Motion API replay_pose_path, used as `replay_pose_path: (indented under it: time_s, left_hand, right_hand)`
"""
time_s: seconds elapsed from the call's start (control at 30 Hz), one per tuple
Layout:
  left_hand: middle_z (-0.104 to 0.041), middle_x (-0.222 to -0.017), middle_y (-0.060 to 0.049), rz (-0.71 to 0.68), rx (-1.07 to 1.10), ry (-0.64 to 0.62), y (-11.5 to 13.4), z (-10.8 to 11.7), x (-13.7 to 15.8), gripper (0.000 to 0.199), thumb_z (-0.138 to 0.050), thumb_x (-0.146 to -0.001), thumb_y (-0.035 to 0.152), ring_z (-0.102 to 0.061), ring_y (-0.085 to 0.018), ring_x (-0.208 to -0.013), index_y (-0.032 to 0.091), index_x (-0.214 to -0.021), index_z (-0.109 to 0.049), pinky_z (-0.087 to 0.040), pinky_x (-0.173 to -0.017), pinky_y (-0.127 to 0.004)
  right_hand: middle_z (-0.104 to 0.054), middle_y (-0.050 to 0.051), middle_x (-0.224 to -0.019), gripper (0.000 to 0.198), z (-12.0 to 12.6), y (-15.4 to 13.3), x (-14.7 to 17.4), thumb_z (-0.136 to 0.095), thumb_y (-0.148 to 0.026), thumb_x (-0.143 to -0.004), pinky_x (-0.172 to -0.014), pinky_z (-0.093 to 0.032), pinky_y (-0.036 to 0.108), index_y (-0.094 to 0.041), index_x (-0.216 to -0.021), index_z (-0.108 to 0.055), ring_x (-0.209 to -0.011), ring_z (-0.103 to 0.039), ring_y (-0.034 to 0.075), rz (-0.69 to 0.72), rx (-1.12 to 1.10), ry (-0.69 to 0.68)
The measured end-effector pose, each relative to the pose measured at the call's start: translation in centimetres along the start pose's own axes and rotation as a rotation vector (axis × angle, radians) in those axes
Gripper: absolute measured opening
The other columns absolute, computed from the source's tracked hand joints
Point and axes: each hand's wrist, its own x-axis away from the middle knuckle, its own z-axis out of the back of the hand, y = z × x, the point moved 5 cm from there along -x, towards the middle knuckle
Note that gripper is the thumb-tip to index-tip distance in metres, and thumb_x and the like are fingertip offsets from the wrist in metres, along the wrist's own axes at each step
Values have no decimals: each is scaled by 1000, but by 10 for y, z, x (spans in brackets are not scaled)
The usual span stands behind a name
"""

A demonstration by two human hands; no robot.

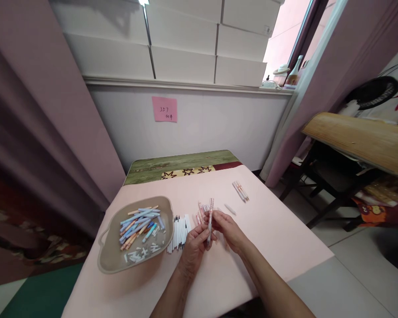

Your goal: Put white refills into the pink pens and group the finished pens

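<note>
A clear pen (211, 205) with a pinkish pattern stands nearly upright between my hands. My left hand (195, 243) is closed round its lower part. My right hand (228, 227) pinches it higher up, its fingertips on the barrel. Just behind my hands lie several pink pen pieces (200, 210), partly covered by my fingers. White pen refills (181, 234) with dark tips are spread in a row left of my left hand. One pale pen (230, 209) rests apart, beyond my right hand.
A beige plastic basket (168, 216) at the left holds blue and orange pen parts (141, 225) and small white pieces (141, 255). Several assembled-looking pens (240, 192) lie side by side at the back right of the pink tabletop (272, 238). A wooden-topped stand (358, 141) is at right.
</note>
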Motion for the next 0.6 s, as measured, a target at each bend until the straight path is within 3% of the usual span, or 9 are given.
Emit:
replay_pose_path:
  time_s: [0.07, 0.2, 0.4, 0.6]
  left_hand:
    - [-64, -65, -4, -5, -1, 7, 1, 0, 0, 23, -71, -73, 33, -45, -7, -51, 12, -80, -66, -31, -49, -20]
    - [-64, -65, -5, -8, -19, -7, 0, 0, -1, 22, -71, -73, 33, -45, -7, -52, 12, -80, -66, -31, -49, -20]
    - [-64, -64, -4, -2, -10, 32, 0, 3, -2, 21, -73, -71, 31, -45, -7, -52, 13, -79, -66, -31, -50, -20]
    - [-64, -64, -3, -16, -17, 39, -2, 6, -3, 22, -75, -68, 29, -46, -7, -52, 14, -79, -64, -32, -51, -20]
  right_hand:
    - [-66, 3, -79, 38, -1, 2, 0, -66, -53, -77, -70, -45, 27, -17, -88, -68, -70, -58, 14, -10, -13, -33]
    - [-59, -2, -63, 33, 0, 7, 0, -74, -48, -70, -51, -40, 24, -17, -79, -64, -48, -48, 10, -19, 12, -23]
    - [-63, 1, -71, 34, -1, 2, 1, -66, -51, -77, -67, -45, 26, -16, -80, -65, -65, -56, 12, 4, -27, 12]
    - [-59, -3, -64, 29, -2, 4, 1, -75, -44, -71, -50, -39, 23, -18, -76, -62, -51, -50, 10, 4, -27, 11]
